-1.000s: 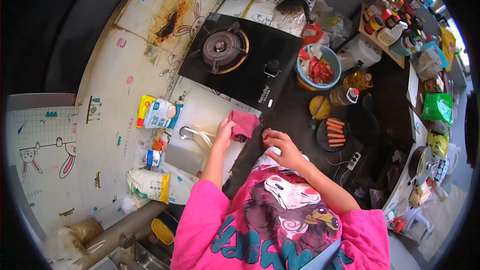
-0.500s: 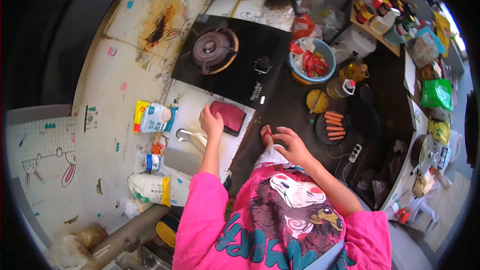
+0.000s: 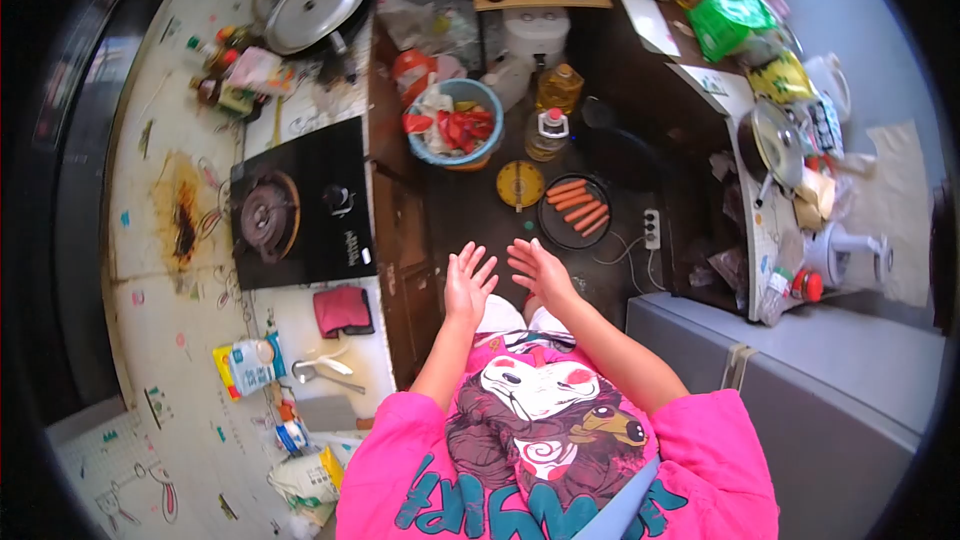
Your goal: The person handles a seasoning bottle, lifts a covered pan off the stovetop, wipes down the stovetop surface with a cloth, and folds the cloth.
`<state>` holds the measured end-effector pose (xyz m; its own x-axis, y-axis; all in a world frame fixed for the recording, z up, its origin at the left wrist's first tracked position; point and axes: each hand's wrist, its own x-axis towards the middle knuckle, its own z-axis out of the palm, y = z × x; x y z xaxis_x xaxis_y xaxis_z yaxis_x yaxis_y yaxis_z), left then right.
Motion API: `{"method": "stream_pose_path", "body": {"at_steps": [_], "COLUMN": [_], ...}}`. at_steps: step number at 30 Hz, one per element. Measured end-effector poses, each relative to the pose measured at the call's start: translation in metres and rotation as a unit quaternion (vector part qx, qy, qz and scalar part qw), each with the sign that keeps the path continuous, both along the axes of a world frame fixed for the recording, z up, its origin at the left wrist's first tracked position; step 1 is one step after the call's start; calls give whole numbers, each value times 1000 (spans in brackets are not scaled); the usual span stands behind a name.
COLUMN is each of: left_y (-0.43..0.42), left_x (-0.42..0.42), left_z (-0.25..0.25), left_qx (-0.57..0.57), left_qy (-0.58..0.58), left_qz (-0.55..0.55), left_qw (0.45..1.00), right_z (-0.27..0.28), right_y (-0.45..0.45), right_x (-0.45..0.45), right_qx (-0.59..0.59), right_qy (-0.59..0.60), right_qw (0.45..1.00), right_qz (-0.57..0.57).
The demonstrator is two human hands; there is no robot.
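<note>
My left hand (image 3: 468, 282) is held out in front of my body with its fingers spread and nothing in it. Facing it, my right hand (image 3: 541, 271) is also empty, fingers apart; a small gap separates the two. Beyond them, several sausages (image 3: 577, 208) lie side by side on a dark round pan (image 3: 600, 238) on the floor. A round yellow object (image 3: 520, 186) is beside the pan. On the counter to my left lie a folded dark red cloth (image 3: 343, 311) and a ladle (image 3: 304, 371), both apart from my hands.
A black gas stove (image 3: 340, 230) is on the left counter. A blue basin (image 3: 452, 154) of wrappers and oil bottles (image 3: 547, 136) stand on the floor ahead. A power strip (image 3: 652, 229) with cords lies right of the pan. A grey cabinet-like surface (image 3: 780, 370) is at right.
My view has turned right, toward the pan of sausages. My left hand has moved from beside the red cloth to in front of me, near my right hand. The cloth stays on the counter.
</note>
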<state>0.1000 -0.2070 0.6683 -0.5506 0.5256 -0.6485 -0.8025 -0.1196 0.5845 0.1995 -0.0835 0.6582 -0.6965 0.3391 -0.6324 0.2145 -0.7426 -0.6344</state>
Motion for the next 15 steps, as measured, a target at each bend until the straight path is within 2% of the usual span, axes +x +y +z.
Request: {"method": "stream_pose_path", "body": {"at_steps": [7,15], "left_y": [53,69], "left_x": [33,31], "left_z": [-22,-93], "left_qx": [-13,-68], "left_qy": [-106,-157], "left_qz": [-104,-203], "left_qw": [989,964], "right_z": [-30,-89], "right_y": [16,1], "right_x": [48,62], "right_qx": [-140,-172], "right_qy": [-1,-36], "right_qw": [969,933], "right_qz": [-205,-314]}}
